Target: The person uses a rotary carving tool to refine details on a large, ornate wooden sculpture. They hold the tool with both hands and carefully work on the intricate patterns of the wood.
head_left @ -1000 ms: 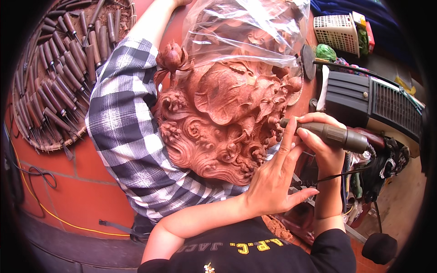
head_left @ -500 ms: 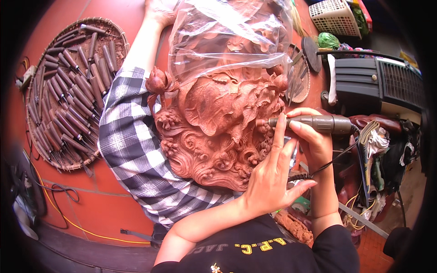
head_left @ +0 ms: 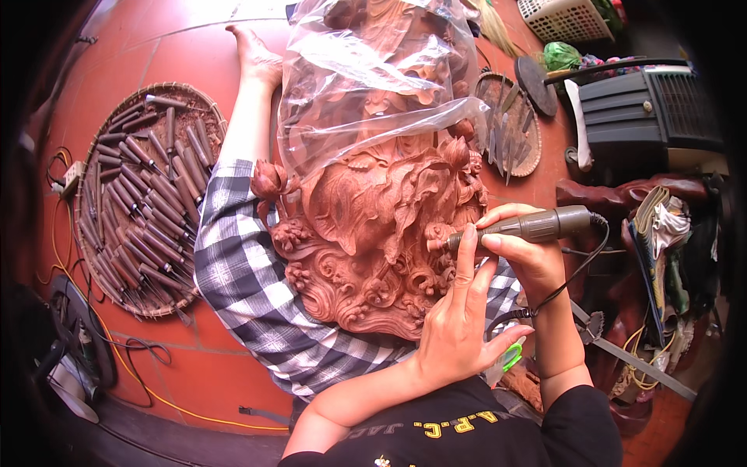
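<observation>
A reddish-brown wood carving (head_left: 366,210), cut with swirls, petals and folds, lies across my lap. Clear plastic (head_left: 373,86) wraps its far part. My right hand (head_left: 529,253) grips a grey-brown rotary tool handpiece (head_left: 545,226) with a coiled black cord. The tool's tip meets a rounded knob at the carving's right edge; the exact contact is too small to tell. My left hand (head_left: 459,323) is open with fingers stretched out and thumb apart. Its index fingertip rests against the front of the handpiece, beside the carving.
At left, a round woven basket (head_left: 85,241) holds several wooden-handled chisels. A smaller woven tray (head_left: 531,152) with flat metal tools lies beyond the carving at right. A grey machine (head_left: 622,117), rags and a white crate (head_left: 564,19) stand right. Cables (head_left: 132,373) cross the tiled floor.
The whole view has shifted, with the basket and my bare foot appearing further in. The tool's tip now sits slightly lower and to the left, still at the carving's right edge. Both hands keep their pose.
</observation>
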### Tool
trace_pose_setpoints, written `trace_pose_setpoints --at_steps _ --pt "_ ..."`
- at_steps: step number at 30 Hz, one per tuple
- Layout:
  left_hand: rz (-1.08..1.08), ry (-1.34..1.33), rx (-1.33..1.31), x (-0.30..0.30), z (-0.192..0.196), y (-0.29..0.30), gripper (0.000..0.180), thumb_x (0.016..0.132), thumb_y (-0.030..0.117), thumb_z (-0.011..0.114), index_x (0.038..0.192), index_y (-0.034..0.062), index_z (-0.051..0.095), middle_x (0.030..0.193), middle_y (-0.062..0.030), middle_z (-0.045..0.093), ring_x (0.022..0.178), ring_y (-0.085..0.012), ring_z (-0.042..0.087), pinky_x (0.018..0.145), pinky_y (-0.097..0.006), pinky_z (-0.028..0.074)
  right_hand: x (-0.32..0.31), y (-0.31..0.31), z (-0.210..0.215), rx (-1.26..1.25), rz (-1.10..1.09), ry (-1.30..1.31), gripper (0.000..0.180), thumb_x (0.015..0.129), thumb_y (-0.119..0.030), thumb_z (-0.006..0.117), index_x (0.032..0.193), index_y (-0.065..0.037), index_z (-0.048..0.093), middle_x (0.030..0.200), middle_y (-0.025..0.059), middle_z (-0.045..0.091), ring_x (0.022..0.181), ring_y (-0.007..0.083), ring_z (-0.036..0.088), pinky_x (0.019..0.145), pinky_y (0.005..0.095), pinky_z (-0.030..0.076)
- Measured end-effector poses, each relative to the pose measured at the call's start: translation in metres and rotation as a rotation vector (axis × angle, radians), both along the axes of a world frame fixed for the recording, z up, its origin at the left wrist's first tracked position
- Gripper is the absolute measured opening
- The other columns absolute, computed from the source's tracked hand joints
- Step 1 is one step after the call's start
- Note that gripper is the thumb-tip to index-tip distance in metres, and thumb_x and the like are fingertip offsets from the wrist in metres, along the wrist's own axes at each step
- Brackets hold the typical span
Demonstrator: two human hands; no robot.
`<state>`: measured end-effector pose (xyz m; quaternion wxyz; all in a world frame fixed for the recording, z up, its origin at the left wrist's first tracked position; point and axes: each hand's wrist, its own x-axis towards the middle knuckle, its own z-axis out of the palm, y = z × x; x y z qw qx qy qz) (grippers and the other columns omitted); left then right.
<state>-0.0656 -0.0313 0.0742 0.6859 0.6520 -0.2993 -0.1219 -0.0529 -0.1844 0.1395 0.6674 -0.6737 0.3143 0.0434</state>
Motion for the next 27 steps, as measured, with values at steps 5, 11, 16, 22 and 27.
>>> trace_pose_setpoints --at_steps 5,11,16,22,27 --pt "-0.022 0.007 0.027 0.009 0.001 -0.003 0.095 0.078 0.045 0.083 0.142 -0.0082 0.036 0.156 -0.0382 0.018 0.131 -0.0485 0.05 0.092 -0.041 0.055 -0.007 0.003 -0.008 -0.13 -0.044 -0.077 0.025 0.081 -0.006 0.078 0.105 0.0 0.072 0.099 0.0077 0.073 0.088 0.0128 0.068 0.081 0.027 0.055" --pt "-0.029 0.105 -0.064 0.012 0.004 0.017 0.068 0.08 0.041 0.084 0.12 -0.0026 0.05 0.149 -0.0381 0.036 0.123 -0.0404 0.059 0.084 -0.036 0.057 -0.03 0.029 -0.022 -0.583 0.085 -0.385 0.026 0.08 -0.002 0.077 0.105 -0.001 0.071 0.104 0.0133 0.073 0.093 0.0233 0.07 0.08 0.0309 0.056" --pt "0.282 -0.25 0.042 0.027 -0.014 0.044 0.039 0.078 0.0 0.076 0.115 0.0032 0.066 0.118 -0.0167 0.066 0.096 -0.0289 0.069 0.082 -0.033 0.055 -0.037 0.056 -0.034 -0.823 0.163 -0.579 0.037 0.07 -0.004 0.087 0.105 -0.006 0.075 0.109 0.0166 0.071 0.106 0.0346 0.071 0.097 0.0499 0.055" --pt "0.294 -0.426 0.273 0.048 -0.017 0.044 0.056 0.06 -0.004 0.076 0.114 0.0097 0.077 0.072 0.0027 0.051 0.061 -0.0145 0.047 0.056 -0.029 0.042 -0.037 0.057 -0.029 -0.884 0.27 -0.519 0.038 0.069 -0.006 0.085 0.107 -0.008 0.077 0.112 0.0153 0.07 0.109 0.0372 0.069 0.098 0.0545 0.053" --pt "0.247 -0.448 0.231 0.057 -0.02 0.031 0.059 0.057 -0.003 0.073 0.115 0.0069 0.076 0.06 0.003 0.044 0.049 -0.0141 0.041 0.046 -0.028 0.037 -0.033 0.053 -0.026 -0.905 0.206 -0.479 0.039 0.068 -0.003 0.084 0.106 -0.005 0.076 0.111 0.0177 0.069 0.107 0.0345 0.07 0.093 0.0404 0.059"
